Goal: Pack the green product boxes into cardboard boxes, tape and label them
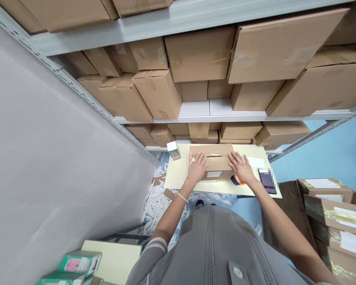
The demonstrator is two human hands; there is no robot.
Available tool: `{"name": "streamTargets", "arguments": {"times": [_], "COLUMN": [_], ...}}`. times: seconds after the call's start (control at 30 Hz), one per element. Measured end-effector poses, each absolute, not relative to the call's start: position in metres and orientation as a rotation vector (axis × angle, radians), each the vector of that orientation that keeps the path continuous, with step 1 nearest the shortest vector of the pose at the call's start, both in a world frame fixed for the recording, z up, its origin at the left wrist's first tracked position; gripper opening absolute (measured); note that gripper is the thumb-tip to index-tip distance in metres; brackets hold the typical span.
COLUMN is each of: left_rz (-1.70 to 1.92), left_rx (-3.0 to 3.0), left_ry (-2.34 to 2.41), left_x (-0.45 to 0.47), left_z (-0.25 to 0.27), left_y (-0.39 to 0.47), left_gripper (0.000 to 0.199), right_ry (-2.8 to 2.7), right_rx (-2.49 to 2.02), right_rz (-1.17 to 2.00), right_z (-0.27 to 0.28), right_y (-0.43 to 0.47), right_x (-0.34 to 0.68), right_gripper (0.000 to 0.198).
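A brown cardboard box (215, 162) sits on a pale yellow table (178, 178), with clear tape along its top seam and a narrow dark gap in it. My left hand (198, 166) lies flat on the left end of the box, fingers spread. On the right end rests my right hand (241, 166), its fingers stretched out over the edge of the top. Just below that hand is an orange and dark blue round object (236, 180), partly hidden by the hand and box; it looks like a tape roll. A white label (214, 174) shows on the near side of the box.
A small green and white box (173, 151) stands at the table's left corner. At the right lie a phone (267, 181) and white paper (255, 162). Shelves of cartons (200, 55) rise behind. Taped cartons (338, 221) are stacked right; paper scraps (157, 202) cover the floor left.
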State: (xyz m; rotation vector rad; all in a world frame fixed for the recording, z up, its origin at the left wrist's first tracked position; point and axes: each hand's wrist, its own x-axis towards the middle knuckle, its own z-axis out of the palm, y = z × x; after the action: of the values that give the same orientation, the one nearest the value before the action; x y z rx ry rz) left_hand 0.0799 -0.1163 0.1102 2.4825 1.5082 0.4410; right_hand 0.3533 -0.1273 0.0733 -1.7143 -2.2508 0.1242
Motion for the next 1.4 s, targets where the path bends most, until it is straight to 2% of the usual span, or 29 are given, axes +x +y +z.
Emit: {"name": "streamTargets", "arguments": {"times": [0.27,0.37,0.53,0.63,0.73,0.83,1.03,1.23,1.4], "left_rz": [0.38,0.371,0.357,0.358,0.371,0.379,0.344,0.361,0.335], "left_rx": [2.506,2.504,2.474,2.46,2.437,2.43,2.45,2.444,2.502], "left_ry": [1.411,1.402,1.399,1.421,1.418,1.41,1.452,1.453,1.486], "left_x": [0.107,0.104,0.106,0.111,0.113,0.114,0.117,0.118,0.116], "left_z": [0.095,0.095,0.098,0.098,0.097,0.096,0.097,0.097,0.096], "left_y": [-0.116,-0.114,-0.111,-0.109,-0.107,-0.105,-0.105,-0.105,-0.105], "left_gripper": [0.054,0.053,0.053,0.053,0.053,0.053,0.053,0.053,0.053], "right_ry": [-2.232,-2.031,-1.471,-1.555,-1.683,-1.726,-1.693,-1.643,-1.589], "right_rx": [-1.656,-1.625,-1.862,-1.941,-1.97,-2.104,-2.378,-2.424,-2.335], "right_rz": [0.242,0.266,0.301,0.493,0.534,0.548,0.808,0.76,0.565], "right_z": [0.086,0.086,0.037,-0.004,-0.031,-0.042,-0.051,-0.058,-0.042], "right_y": [-0.132,-0.139,-0.159,-0.17,-0.173,-0.168,-0.158,-0.154,-0.155], "right_x": [0.356,0.373,0.399,0.395,0.382,0.373,0.371,0.38,0.403], "right_gripper": [0.06,0.06,0.05,0.041,0.038,0.04,0.041,0.031,0.041]}}
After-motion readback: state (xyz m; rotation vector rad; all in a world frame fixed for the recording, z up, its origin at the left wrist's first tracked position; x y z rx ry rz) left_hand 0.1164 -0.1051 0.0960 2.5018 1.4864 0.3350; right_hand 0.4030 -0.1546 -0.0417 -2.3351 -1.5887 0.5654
